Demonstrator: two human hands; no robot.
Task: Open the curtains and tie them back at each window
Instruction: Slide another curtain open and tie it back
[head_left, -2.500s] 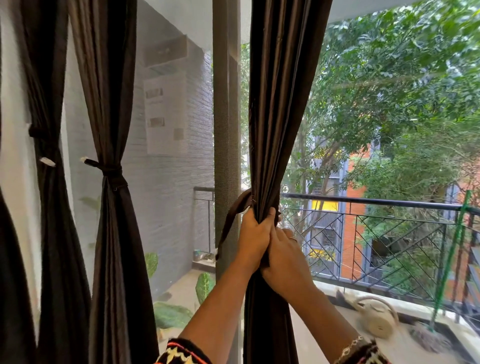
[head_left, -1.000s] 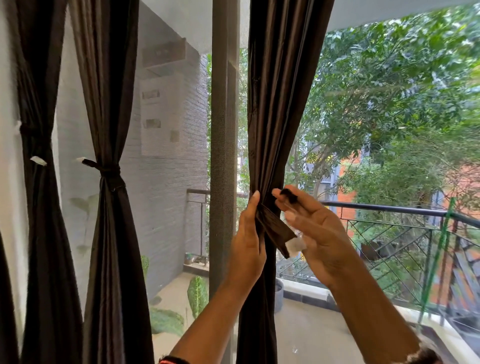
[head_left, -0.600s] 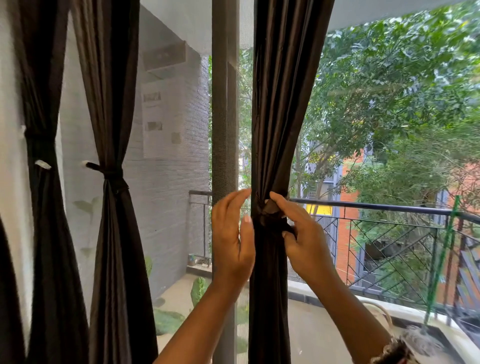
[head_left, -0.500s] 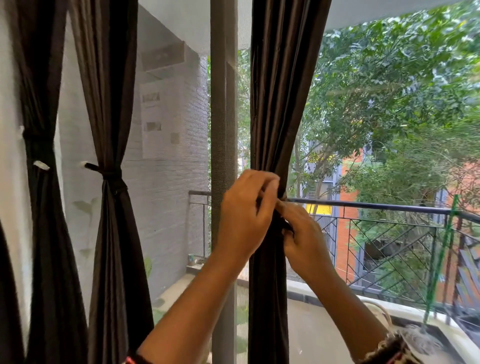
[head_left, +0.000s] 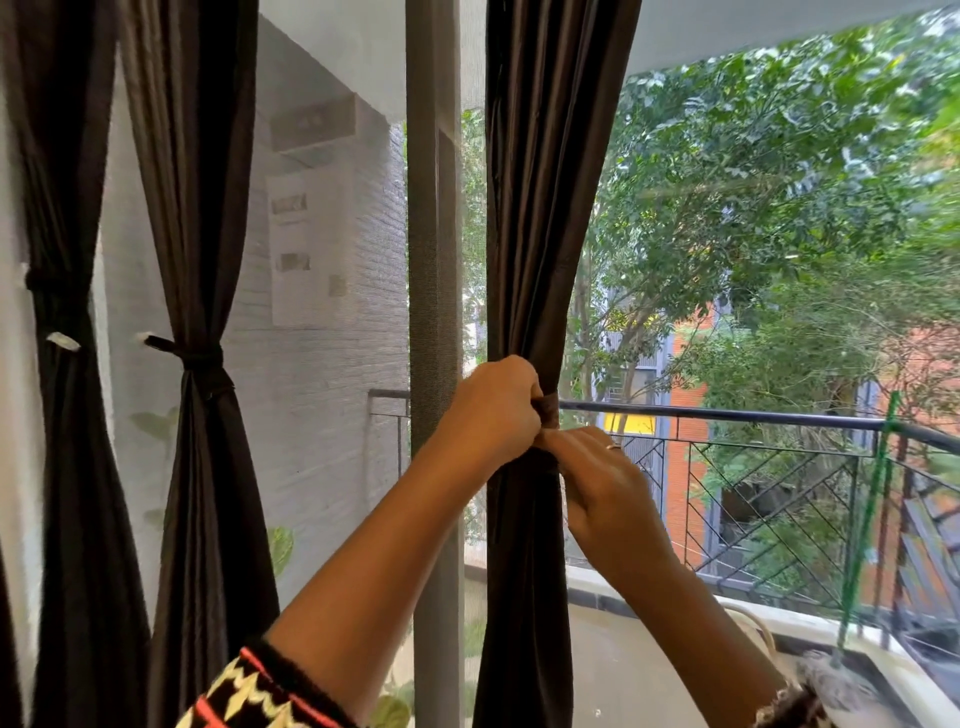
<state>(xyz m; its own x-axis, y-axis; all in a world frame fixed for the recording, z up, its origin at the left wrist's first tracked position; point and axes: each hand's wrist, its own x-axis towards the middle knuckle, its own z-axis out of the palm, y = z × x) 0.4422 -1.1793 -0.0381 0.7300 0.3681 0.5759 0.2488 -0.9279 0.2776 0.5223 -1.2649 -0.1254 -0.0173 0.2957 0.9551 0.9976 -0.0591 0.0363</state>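
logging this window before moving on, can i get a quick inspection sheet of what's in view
surface: nothing seen
job's things: middle curtain bunched, tie band around it; left curtain already tied; far left curtain tied too
clutter: nothing seen
hands: left hand and right hand both closed on the tie band
cables: nothing seen
surroundings: window post, balcony railing, trees, brick wall

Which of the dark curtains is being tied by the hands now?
The right-most curtain, beside the grey window post: both hands grip its waist. The two curtains on the left are untouched and each already has a tie.
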